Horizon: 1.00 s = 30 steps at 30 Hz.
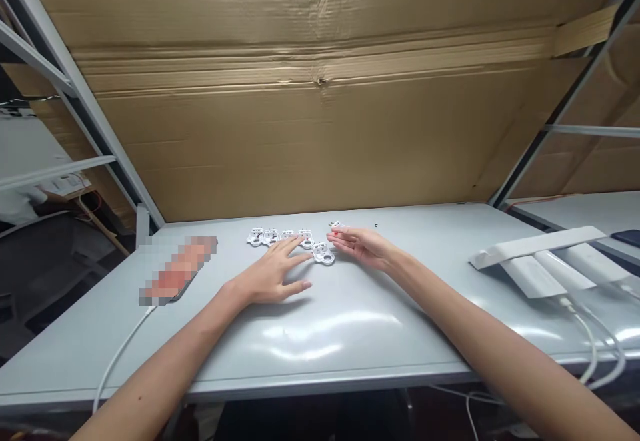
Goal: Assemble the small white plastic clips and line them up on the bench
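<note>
My left hand point(277, 271) hovers low over the table with its fingers spread, holding nothing I can see. Its fingertips are close to a small white plastic part with a ring-shaped end point(323, 253). Beyond it, several similar white parts point(271, 236) lie in a row, the right ones partly hidden by my fingers. To the right, my right hand point(363, 246) has its fingers stretched leftward and slightly apart. Another small white piece point(337, 224) and a tiny red spot point(336, 231) show at its fingertips; whether they are touched is unclear.
A pixelated phone-like slab point(180, 271) with a white cable lies on the grey table point(325, 334) at left. White block-shaped devices point(550, 261) with cables stand at right. A tiny dark piece point(376, 225) lies near the back. Cardboard point(320, 147) walls the rear between metal posts.
</note>
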Motion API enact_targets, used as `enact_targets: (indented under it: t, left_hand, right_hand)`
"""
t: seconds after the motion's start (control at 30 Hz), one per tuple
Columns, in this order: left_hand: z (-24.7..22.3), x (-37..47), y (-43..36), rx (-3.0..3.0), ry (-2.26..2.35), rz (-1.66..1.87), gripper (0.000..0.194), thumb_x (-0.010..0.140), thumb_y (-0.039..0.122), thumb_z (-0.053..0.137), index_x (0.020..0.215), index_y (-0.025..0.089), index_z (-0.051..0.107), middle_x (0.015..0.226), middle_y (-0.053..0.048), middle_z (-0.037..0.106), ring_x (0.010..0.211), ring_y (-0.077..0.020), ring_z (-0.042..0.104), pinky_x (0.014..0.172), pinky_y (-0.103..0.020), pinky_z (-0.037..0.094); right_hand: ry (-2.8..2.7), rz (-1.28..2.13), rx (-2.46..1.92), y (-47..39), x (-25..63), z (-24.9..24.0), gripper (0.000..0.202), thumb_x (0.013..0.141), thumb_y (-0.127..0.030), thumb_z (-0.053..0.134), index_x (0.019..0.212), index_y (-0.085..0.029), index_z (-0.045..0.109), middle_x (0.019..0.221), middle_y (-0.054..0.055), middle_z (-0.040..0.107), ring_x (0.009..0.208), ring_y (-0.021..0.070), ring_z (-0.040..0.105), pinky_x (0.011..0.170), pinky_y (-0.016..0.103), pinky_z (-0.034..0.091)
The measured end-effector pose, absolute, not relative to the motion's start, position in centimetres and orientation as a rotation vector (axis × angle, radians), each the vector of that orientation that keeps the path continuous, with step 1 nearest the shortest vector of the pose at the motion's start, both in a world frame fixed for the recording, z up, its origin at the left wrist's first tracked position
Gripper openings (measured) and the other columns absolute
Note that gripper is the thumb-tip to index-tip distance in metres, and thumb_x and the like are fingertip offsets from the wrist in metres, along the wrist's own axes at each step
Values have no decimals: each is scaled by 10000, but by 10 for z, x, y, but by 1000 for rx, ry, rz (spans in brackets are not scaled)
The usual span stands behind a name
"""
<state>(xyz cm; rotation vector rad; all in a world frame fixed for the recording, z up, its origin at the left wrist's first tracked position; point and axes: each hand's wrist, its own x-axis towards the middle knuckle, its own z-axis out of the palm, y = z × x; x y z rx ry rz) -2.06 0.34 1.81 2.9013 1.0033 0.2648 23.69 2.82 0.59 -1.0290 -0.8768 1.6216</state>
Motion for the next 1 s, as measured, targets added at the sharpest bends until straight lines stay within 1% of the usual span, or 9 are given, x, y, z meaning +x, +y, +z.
enact_targets:
  t: [0.13, 0.27, 0.33, 0.43, 0.53, 0.63, 0.73, 0.83, 1.0]
  left_hand:
    - [17, -21, 4, 2904, 1015, 245, 582, 939, 557, 510, 1430, 245, 493, 1605, -119, 257, 1478, -338, 212, 1171, -548, 255]
    - [16, -22, 4, 2898, 984, 250, 611, 944, 555, 508, 1446, 209, 479, 1593, -158, 268, 1473, -361, 215, 1163, -563, 258]
    - [14, -21, 5, 2895, 973, 240, 644, 942, 567, 505, 1475, 211, 440, 1599, -153, 252, 1477, -363, 202, 1166, -569, 245]
    - [13, -19, 4, 2896, 943, 222, 659, 949, 575, 481, 1518, 266, 358, 1612, -90, 236, 1489, -341, 168, 1180, -566, 213]
    - [12, -15, 2, 2892, 911, 181, 664, 959, 563, 465, 1534, 267, 322, 1615, -66, 224, 1495, -341, 139, 1195, -557, 166]
    - [11, -12, 1, 2864, 924, 141, 693, 958, 583, 456, 1541, 241, 307, 1622, -79, 182, 1498, -347, 115, 1198, -560, 133]
    - [10, -11, 1, 2838, 965, 110, 714, 954, 607, 445, 1546, 240, 288, 1624, -91, 161, 1501, -340, 95, 1197, -567, 112]
    - [10, -11, 0, 2833, 977, 109, 696, 956, 604, 443, 1544, 265, 288, 1624, -88, 154, 1501, -336, 99, 1191, -578, 123]
    - [10, -11, 0, 2823, 973, 134, 666, 946, 606, 470, 1515, 275, 365, 1621, -88, 180, 1497, -347, 115, 1191, -568, 142]
  right_hand:
    - [-907, 1640, -1005, 29, 238, 7, 132, 817, -74, 655, 877, -184, 697, 974, 74, 763, 1072, 191, 691, 1019, 295, 532]
    - [-948, 1636, -988, 27, 238, 7, 142, 835, -63, 640, 917, -162, 702, 1024, 88, 756, 1050, 177, 699, 1022, 274, 524]
    - [-996, 1615, -1001, 26, 238, 6, 107, 862, -109, 638, 931, -160, 703, 1095, 101, 738, 1056, 181, 696, 1000, 284, 540]
    - [-1153, 1535, -1026, 26, 236, 2, 75, 856, -233, 693, 896, -172, 710, 1137, 111, 717, 1076, 202, 681, 967, 313, 558]
    - [-1362, 1340, -1058, 28, 235, -2, 155, 826, -329, 721, 856, -177, 708, 974, 102, 745, 991, 222, 699, 912, 369, 571]
    - [-1627, 943, -1100, 28, 231, -6, 151, 841, -334, 669, 829, -188, 710, 876, 75, 748, 902, 238, 703, 884, 422, 549]
    - [-1819, 599, -1098, 26, 228, -11, 124, 853, -281, 629, 832, -210, 728, 1025, 90, 743, 1016, 256, 674, 964, 441, 485]
    - [-1939, 462, -1108, 26, 226, -17, 131, 862, -255, 621, 832, -217, 743, 1184, 125, 689, 1140, 274, 621, 1018, 453, 439]
    - [-2032, 382, -1175, 31, 228, -23, 135, 856, -195, 624, 816, -227, 748, 1207, 112, 669, 1169, 280, 599, 1023, 469, 438]
